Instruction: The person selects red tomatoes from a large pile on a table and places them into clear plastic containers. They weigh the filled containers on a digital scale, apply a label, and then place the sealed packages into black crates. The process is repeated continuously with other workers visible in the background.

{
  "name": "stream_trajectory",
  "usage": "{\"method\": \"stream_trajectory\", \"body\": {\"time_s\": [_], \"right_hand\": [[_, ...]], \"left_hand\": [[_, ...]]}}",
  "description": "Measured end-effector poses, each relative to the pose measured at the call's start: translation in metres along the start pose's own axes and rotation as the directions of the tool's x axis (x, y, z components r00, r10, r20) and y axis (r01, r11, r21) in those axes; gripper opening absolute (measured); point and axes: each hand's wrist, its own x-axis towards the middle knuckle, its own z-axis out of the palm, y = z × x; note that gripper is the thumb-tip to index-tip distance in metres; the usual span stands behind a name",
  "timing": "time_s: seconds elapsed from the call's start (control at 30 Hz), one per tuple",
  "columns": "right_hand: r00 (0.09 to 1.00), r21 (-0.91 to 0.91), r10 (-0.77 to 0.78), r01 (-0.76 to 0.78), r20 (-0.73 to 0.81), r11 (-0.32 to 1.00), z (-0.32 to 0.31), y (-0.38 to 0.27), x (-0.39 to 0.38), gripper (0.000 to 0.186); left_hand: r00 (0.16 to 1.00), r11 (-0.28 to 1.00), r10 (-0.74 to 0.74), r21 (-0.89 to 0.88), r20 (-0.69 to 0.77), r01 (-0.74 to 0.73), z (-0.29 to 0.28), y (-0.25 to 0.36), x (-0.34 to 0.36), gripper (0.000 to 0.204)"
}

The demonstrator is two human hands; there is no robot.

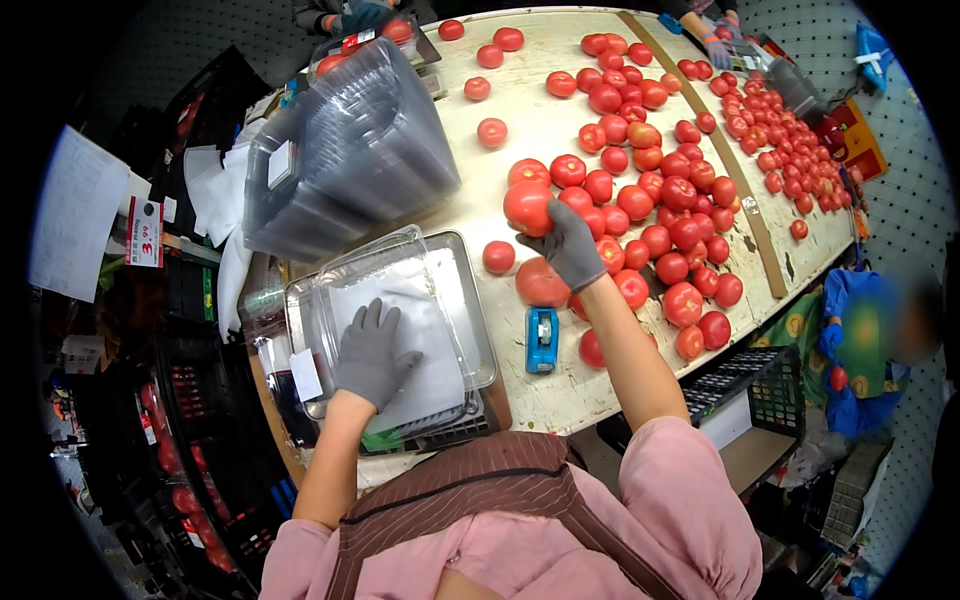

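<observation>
Left hand (372,352), in a grey glove, lay flat with fingers spread on the white paper liner (425,335) inside a clear plastic tray (330,275), gripping nothing; the tray sat on a metal scale pan (478,320) at centre-left of the frame. Right hand (566,243), also grey-gloved, was stretched up to the middle of the frame, fingers closed round one large red tomato (528,207) held at the edge of the heap. Two more tomatoes lay just below it: a small one (498,257) to the left, a larger one (541,283) under the wrist. The main heap of tomatoes (660,200) spread over the pale worktable (545,125) toward the upper right. A blue tape dispenser (541,339) stood near the table's lower edge, just right of the scale. A tall stack of clear trays (350,150) leaned at upper left. Another person's gloved hands (718,48) worked at the top right; someone in blue (860,350) stood at the right edge
</observation>
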Motion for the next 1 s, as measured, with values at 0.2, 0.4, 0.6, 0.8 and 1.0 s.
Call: {"method": "stream_trajectory", "body": {"time_s": [0.2,0.4,0.6,0.8,1.0], "right_hand": [[0.953,-0.509,-0.301,0.269,0.021,0.818,0.094,0.012,-0.075,0.048],[0.510,-0.574,-0.543,0.817,0.667,0.062,0.180,0.047,-0.107,0.065],[0.726,-0.744,-0.179,0.665,0.664,-0.064,0.167,0.084,-0.107,0.040],[0.812,-0.737,0.108,0.569,0.574,-0.365,0.156,0.126,-0.097,0.020],[0.765,-0.790,-0.307,0.610,0.566,0.063,0.110,0.031,-0.029,0.023]], "left_hand": [[0.986,0.129,-0.101,-0.984,-0.133,-0.120,-0.018,0.016,-0.006,0.063],[0.969,0.286,-0.071,-0.935,-0.237,-0.208,-0.025,0.014,-0.002,0.077],[0.892,0.886,-0.066,-0.437,-0.446,-0.153,-0.020,-0.033,0.020,0.064],[0.953,1.000,-0.017,0.011,-0.303,0.021,-0.014,-0.042,0.049,0.058],[0.935,1.000,0.007,-0.005,-0.354,-0.009,-0.012,-0.050,0.039,0.061]]}}
